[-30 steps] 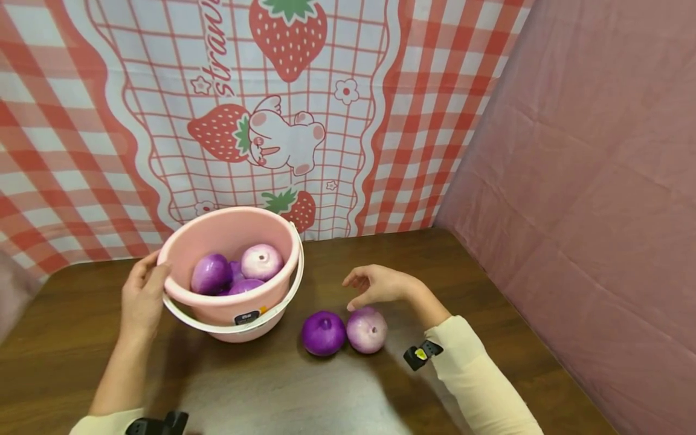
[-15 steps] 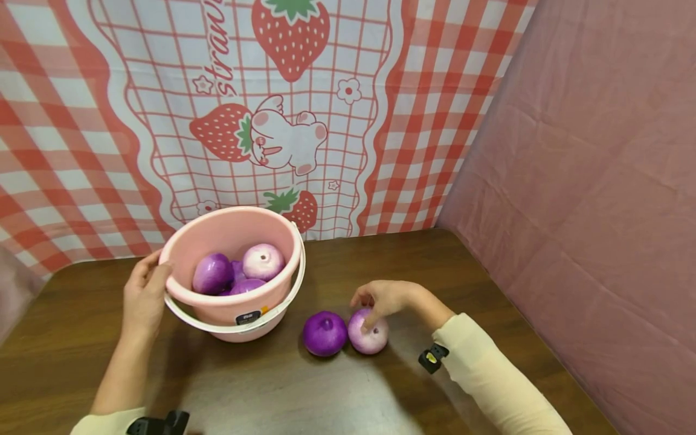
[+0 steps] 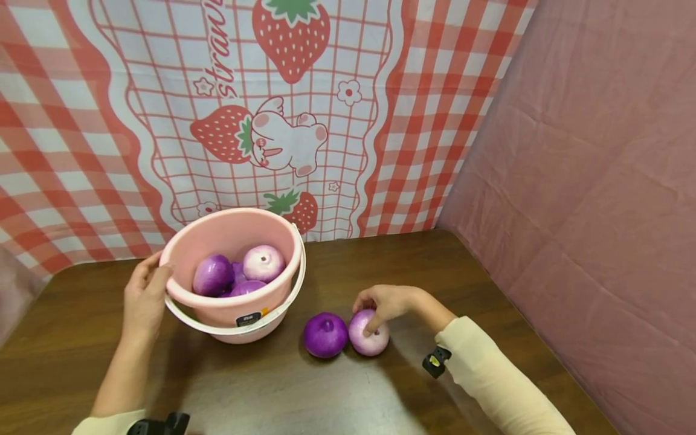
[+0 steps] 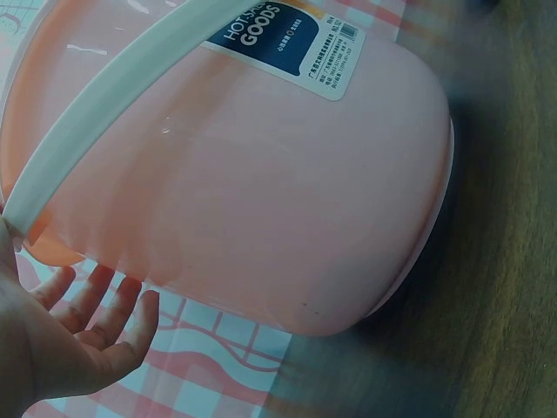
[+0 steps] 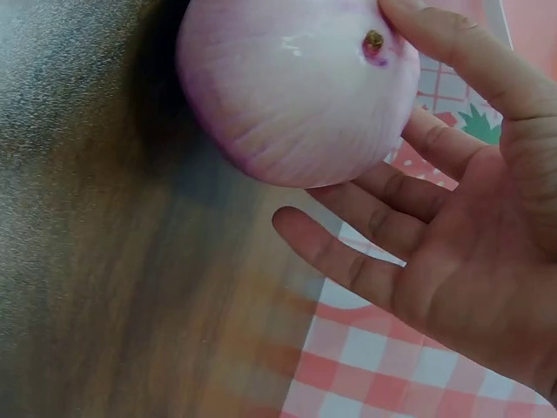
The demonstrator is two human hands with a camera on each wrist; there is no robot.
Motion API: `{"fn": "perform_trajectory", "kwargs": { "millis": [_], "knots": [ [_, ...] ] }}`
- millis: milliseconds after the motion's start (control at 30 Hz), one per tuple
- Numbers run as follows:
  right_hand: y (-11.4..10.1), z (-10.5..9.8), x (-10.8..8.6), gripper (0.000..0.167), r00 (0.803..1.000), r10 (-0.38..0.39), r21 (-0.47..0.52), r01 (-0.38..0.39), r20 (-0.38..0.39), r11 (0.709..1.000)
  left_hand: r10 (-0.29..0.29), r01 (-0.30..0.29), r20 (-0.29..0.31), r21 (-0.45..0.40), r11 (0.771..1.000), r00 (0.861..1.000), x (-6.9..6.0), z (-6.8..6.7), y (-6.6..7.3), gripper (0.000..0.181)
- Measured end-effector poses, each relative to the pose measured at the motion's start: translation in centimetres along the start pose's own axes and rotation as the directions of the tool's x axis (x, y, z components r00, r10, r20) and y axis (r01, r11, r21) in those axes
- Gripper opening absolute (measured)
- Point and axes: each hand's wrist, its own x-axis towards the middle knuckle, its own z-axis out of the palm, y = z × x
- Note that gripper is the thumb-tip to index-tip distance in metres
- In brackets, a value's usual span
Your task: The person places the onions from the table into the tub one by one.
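Observation:
My left hand (image 3: 144, 302) holds the left rim of a pink bucket (image 3: 228, 234), thumb over the edge and fingers outside. The left wrist view shows these fingers beside the bucket's wall (image 4: 261, 183), near its white handle (image 4: 104, 91). Several purple onions (image 3: 213, 275) and a paler onion (image 3: 263, 263) lie inside the bucket, which tilts toward me. On the table, my right hand (image 3: 393, 302) grips a pale purple onion (image 3: 361, 339) between thumb and fingers. Beside that onion sits a dark purple onion (image 3: 325, 336). In the right wrist view, the pale onion (image 5: 296, 96) hides some fingertips.
The brown wooden table (image 3: 435, 266) extends around the bucket and onions. Behind it hangs a red-and-white checked cloth (image 3: 435, 121) with strawberry prints. A plain pink cloth (image 3: 598, 181) borders the right side.
My right hand has come down from above the pale onion and taken hold of it. The left hand and the bucket have stayed in place.

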Motion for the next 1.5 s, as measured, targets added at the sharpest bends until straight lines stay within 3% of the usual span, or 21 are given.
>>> {"fn": "perform_trajectory", "kwargs": {
  "millis": [467,900,1233,1500],
  "knots": [
    [1.1,-0.6,-0.6,0.041,0.998,0.0,0.081,0.005,-0.057,0.997,0.01,-0.01,-0.011,-0.013,1.0,1.0,-0.1,0.0,-0.1,0.017],
    [1.2,-1.7,-1.3,0.041,0.987,-0.027,0.064,0.037,-0.157,0.997,0.0,0.0,-0.01,0.003,1.0,1.0,-0.1,0.0,0.1,0.017],
    [0.9,-2.5,-1.8,0.042,0.965,-0.043,0.077,0.065,-0.258,0.995,0.003,-0.003,-0.007,0.002,1.0,1.0,-0.1,0.0,0.0,0.017],
    [0.5,-3.2,-2.0,0.041,0.936,-0.039,0.109,0.082,-0.35,0.991,0.004,-0.005,-0.007,-0.017,1.0,1.0,-0.1,0.0,0.0,0.017]
  ]
}}
